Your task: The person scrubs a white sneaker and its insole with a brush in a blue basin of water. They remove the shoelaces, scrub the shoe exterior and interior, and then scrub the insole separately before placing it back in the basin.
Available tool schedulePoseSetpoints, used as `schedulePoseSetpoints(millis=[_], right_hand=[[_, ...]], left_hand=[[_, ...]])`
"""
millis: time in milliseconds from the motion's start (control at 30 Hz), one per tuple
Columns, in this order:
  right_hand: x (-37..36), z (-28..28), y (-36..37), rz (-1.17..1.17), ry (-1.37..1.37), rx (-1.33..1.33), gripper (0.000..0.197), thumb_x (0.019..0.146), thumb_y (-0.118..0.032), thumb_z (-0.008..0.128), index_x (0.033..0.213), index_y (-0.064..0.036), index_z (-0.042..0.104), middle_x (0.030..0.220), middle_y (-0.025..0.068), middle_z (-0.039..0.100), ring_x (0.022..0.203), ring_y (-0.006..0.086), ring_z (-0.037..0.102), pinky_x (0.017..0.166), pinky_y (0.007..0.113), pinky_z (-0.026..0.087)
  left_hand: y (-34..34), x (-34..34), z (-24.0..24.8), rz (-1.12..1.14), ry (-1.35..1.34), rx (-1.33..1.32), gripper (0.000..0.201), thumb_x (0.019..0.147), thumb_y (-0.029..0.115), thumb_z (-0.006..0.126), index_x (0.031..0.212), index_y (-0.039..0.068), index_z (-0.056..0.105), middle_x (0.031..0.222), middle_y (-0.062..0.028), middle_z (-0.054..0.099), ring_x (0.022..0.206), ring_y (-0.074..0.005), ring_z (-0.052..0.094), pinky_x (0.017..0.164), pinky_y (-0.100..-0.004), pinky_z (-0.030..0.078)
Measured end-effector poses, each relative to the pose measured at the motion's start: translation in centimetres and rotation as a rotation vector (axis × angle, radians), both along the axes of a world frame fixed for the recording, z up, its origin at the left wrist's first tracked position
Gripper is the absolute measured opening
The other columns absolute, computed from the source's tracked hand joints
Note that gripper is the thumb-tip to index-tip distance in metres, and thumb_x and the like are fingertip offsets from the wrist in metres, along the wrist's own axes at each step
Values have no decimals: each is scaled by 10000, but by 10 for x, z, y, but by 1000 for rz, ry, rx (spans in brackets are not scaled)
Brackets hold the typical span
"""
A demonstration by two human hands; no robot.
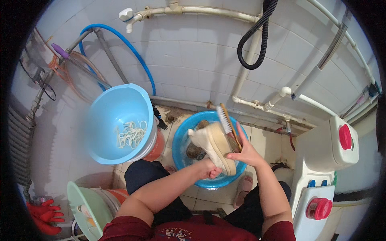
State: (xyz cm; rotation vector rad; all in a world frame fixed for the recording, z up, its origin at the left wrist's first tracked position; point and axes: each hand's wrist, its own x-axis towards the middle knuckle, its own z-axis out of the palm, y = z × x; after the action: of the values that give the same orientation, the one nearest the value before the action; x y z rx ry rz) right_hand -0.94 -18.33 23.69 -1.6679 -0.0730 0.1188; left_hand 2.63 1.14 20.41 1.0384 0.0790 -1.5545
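Maroon T-shirt (225, 228) foremost, left fingers (214, 172) grip a thick-soled shoe (204, 141), right fingers (240, 131) a scrub brush (225, 121), over a blue basin (211, 184).

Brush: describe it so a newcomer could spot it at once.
Find the round blue basin on the floor in front of the person. Above its right part, the right hand holds the brush beside a cream shoe. White bristles on a slim yellow-brown back set it apart from the shoe.

red glove (43, 225) | blue hose (141, 60) | black corrugated hose (264, 42) | white jug (321, 146)
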Motion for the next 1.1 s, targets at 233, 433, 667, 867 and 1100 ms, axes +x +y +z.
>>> schedulePoseSetpoints(millis=[233, 433, 667, 867, 1100], right_hand=[[-7, -9, 3, 41, 171, 41, 1193, 596, -181, 871, 1485, -83, 81, 1426, 128, 324, 1305, 233, 339, 1045, 360, 341], [-18, 9, -4, -228, 76, 208, 969, 618, -160, 850, 1390, -44, 274, 1275, 95, 472, 1159, 215, 494, 980, 350, 406], [-19, 9, 5, -329, -11, 350, 888, 637, -248, 842, 1334, -29, 337, 1228, 97, 513, 1124, 213, 517, 967, 349, 411], [-21, 7, 22, -308, -48, 261, 866, 639, -105, 829, 1323, -48, 301, 1228, 98, 488, 1133, 213, 507, 966, 358, 418], [-26, 2, 49, -283, -166, 271, 928, 650, 7, 788, 1357, -37, 188, 1281, 120, 400, 1174, 236, 469, 987, 381, 414]], left_hand=[[-3, -11, -9, -167, -212, 56, 241, 947, 345, 439, 806, 161, 502, 550, 44, 410, 424, -60, 356, 377, -220, 256], [8, 24, 7, 3, -1218, 61, 411, 856, 244, 551, 1194, 21, 483, 934, -121, 594, 877, -226, 596, 767, -352, 478], [17, 43, 74, 250, -900, -336, 811, 827, 134, 654, 1455, 30, 152, 1411, -119, 317, 1309, -252, 333, 1082, -403, 278], [10, 43, 59, 483, -1082, -395, 781, 828, 216, 705, 1414, 33, 222, 1416, -144, 310, 1289, -240, 358, 1067, -385, 308], [8, 41, 52, 431, -896, -343, 715, 869, 273, 653, 1413, 51, 244, 1394, -117, 356, 1288, -225, 361, 1066, -368, 299]])
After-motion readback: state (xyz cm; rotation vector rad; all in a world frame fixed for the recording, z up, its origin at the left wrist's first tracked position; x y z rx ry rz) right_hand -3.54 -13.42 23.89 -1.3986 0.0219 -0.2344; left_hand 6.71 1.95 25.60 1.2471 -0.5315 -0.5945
